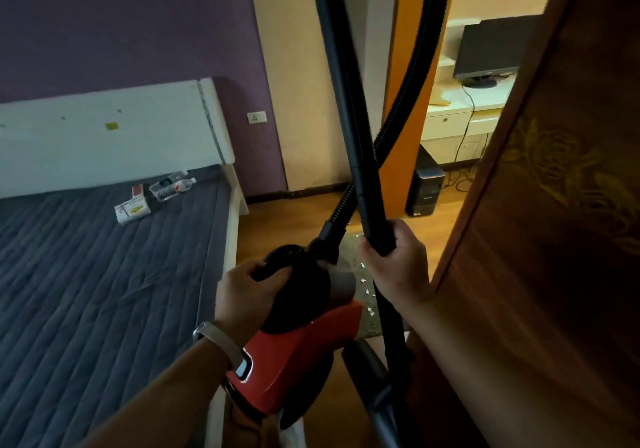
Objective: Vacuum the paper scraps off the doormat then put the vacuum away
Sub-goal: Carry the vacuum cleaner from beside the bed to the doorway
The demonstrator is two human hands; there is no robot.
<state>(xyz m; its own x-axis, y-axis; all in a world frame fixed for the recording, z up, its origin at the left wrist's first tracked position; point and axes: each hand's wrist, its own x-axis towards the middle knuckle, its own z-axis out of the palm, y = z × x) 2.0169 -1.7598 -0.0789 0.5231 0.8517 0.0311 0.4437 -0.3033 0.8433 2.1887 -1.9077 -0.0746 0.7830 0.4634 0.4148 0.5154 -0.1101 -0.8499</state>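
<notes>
Left hand (249,295) fingers curled round vacuum (304,354) handle; right hand (394,267) gripping wand (346,101). Paper scraps (371,311) lie on doormat (349,250) surface, far edge to near edge. Judged: vacuuming not begun, stowing outstanding

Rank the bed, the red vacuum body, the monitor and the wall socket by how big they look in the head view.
1. bed
2. red vacuum body
3. monitor
4. wall socket
The red vacuum body is close to the camera and the monitor far off, so the order of those two is only how they look.
</notes>
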